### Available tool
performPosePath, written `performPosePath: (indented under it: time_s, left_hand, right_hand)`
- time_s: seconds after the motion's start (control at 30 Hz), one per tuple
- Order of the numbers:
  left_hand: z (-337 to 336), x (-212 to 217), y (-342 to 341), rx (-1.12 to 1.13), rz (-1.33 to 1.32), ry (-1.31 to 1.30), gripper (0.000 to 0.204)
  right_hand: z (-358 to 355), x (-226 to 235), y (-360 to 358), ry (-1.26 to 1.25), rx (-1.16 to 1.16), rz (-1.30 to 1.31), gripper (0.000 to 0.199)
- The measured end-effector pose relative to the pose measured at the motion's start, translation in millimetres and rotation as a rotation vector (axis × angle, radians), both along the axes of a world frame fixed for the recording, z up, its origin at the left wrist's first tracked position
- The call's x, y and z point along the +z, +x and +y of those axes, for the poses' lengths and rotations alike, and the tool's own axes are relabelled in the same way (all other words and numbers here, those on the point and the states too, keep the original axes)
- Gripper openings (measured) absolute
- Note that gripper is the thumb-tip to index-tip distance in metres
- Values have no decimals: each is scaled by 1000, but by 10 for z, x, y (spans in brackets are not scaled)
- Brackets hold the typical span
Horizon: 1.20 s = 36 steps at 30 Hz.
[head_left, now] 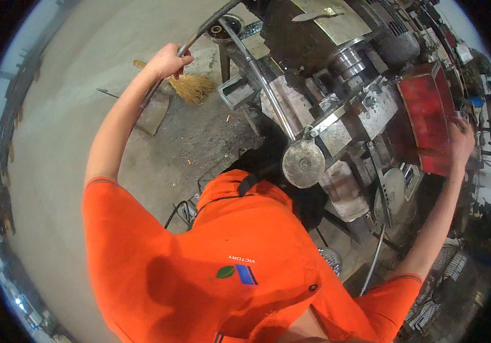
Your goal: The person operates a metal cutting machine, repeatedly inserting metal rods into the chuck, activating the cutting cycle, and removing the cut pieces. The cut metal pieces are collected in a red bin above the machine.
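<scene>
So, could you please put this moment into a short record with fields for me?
setting: workshop with a concrete floor
left hand: left hand gripped around a long metal lever
right hand: right hand resting on the edge of a red metal box
machine: heavy grey metal machine in front of the person, with a round metal disc at its near end
clothing: orange shirt
floor items: straw broom lying beside the machine

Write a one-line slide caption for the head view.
Person in an orange shirt grips a long metal lever with the left hand while the right hand rests on a red box.
</scene>
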<state>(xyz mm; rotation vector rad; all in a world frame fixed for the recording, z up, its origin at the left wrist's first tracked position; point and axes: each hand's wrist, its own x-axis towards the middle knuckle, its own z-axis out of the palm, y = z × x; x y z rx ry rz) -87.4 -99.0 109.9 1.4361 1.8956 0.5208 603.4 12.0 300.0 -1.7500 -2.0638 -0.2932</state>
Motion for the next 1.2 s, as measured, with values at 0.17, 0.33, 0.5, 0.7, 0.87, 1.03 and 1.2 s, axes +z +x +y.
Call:
performPosePath:
  time_s: [0.17,0.33,0.5,0.7,0.87,1.03,1.2]
  left_hand:
    - [-136,-29,-50,84,-26,70,32]
    - [-160,-109,-78,112,-28,116,35]
    - [-177,-76,-28,151,-180,116,30]
    - [-77,-53,-46,86,-163,26,29]
    - [-107,12,21,137,-173,71,24]
    - [-176,-105,-94,142,-108,131,27]
    - [-131,18,40,133,-1,122,29]
  right_hand:
    - [-116,-34,65,206,-73,-99,48]
    - [-1047,-623,188,106,30,180,41]
    - [-2879,-1783,628,-267,-301,397,33]
    - [-4585,-3047,-497,-691,-705,710,22]
    - [-5247,-3547,-126,-870,-1074,477,25]
    - [-5458,-4001,366,-971,-1278,188,32]
    - [-6101,-4677,789,-902,-1014,-99,14]
